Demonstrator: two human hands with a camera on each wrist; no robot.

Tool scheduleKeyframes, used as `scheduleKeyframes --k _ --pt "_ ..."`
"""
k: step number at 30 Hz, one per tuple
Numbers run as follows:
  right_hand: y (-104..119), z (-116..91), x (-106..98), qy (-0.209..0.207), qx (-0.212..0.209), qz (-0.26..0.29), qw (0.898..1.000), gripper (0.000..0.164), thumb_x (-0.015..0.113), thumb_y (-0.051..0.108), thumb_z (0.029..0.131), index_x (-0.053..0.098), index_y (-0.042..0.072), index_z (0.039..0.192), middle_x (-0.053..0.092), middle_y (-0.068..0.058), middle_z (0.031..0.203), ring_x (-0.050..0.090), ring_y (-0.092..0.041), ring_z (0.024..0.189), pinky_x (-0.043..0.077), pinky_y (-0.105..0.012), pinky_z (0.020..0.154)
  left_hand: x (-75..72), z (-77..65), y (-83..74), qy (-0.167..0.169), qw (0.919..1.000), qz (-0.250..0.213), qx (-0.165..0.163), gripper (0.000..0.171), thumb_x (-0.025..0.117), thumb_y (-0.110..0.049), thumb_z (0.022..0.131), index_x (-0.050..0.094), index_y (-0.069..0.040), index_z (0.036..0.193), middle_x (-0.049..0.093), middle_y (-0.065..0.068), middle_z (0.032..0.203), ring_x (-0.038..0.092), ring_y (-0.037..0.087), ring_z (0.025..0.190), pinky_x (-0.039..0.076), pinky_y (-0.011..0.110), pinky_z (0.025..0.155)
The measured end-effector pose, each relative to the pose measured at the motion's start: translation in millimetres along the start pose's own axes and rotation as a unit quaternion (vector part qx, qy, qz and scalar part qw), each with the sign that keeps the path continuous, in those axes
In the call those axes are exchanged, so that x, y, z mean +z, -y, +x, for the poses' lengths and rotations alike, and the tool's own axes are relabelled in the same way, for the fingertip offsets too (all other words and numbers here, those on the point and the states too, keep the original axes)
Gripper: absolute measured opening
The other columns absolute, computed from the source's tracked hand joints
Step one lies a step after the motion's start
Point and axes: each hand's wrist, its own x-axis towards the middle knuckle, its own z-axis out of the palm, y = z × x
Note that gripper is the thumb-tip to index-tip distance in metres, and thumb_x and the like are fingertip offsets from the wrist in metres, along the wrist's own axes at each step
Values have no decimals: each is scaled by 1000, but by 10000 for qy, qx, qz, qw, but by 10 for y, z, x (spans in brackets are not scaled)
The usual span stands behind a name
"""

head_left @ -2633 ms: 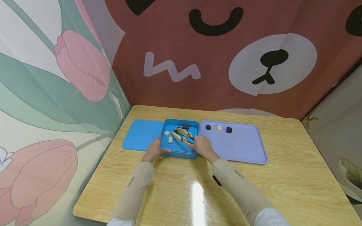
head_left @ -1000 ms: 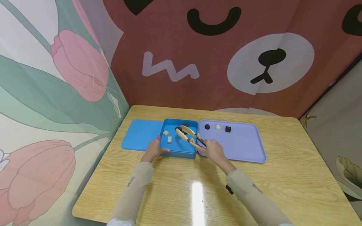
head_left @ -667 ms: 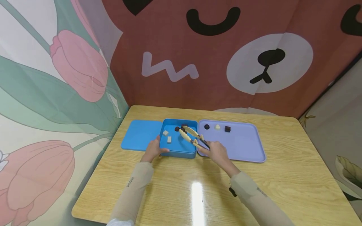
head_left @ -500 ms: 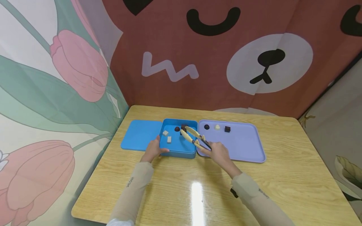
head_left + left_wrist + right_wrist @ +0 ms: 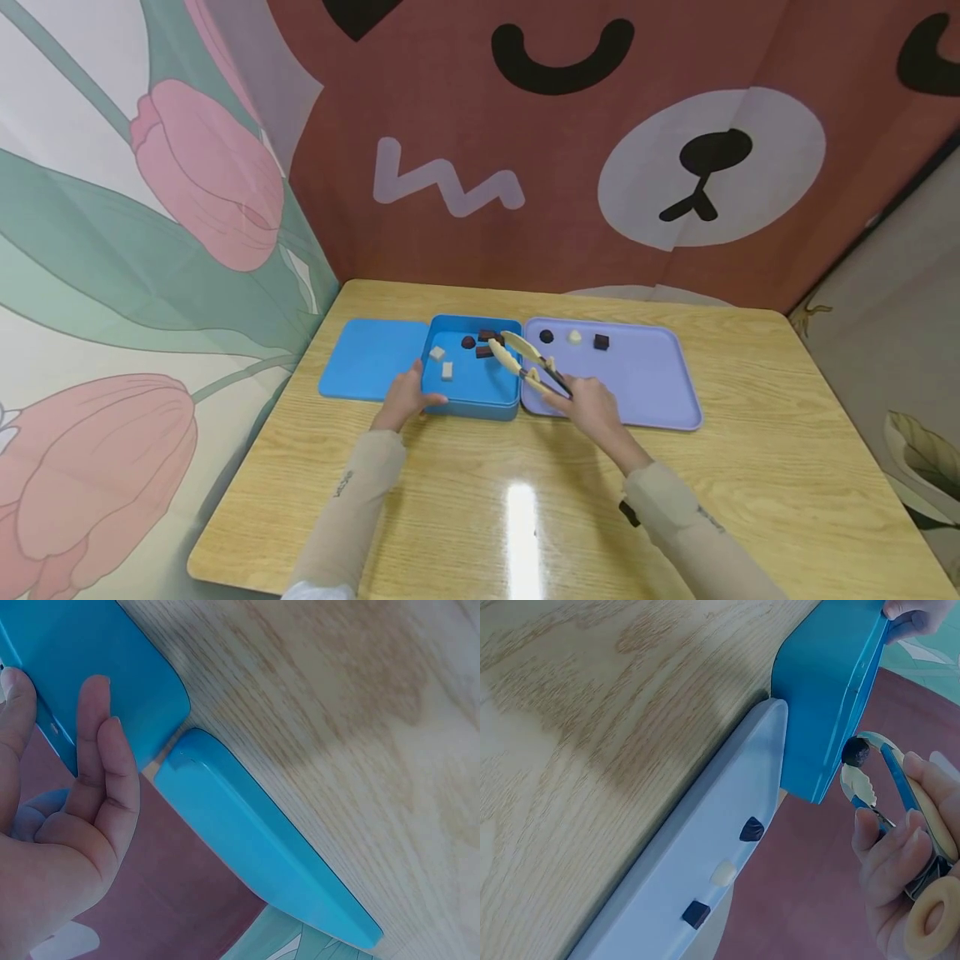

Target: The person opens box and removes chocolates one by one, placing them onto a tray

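Note:
My right hand [image 5: 592,408] grips a pair of tongs [image 5: 528,362] with cream-coloured tips, at the right side of the blue box [image 5: 472,410]. A round dark chocolate [image 5: 856,751] sits between the tong tips in the right wrist view, level with the box's rim. My left hand [image 5: 406,398] holds the box's front left corner, thumb along the front wall and fingers at the left side. Inside the box are another round dark chocolate [image 5: 468,342], dark rectangular pieces [image 5: 484,352] and two white pieces [image 5: 447,371].
Right beside the box stands a lilac tray [image 5: 637,392]. Along its back lie a dark ball [image 5: 546,337], a white piece [image 5: 574,337] and a dark cube [image 5: 602,342]. A flat blue lid [image 5: 367,358] lies left of the box on the wooden table [image 5: 450,500].
My right hand has drawn the tongs up and rightward from the box's middle to its right wall, with the round dark chocolate in their tips. The left hand stays at the corner.

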Motion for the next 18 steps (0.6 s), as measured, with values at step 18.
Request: scheduleKeyframes --k 18 --pt "-236 -84 -79 -286 40 -232 9993 35 66 37 79 61 3 81 42 -3 53 39 -16 47 29 -26 37 2 -3 17 -39 10000 74 49 94 73 -30 73 17 12 137 35 31 131 38 39 118 38 45 92"
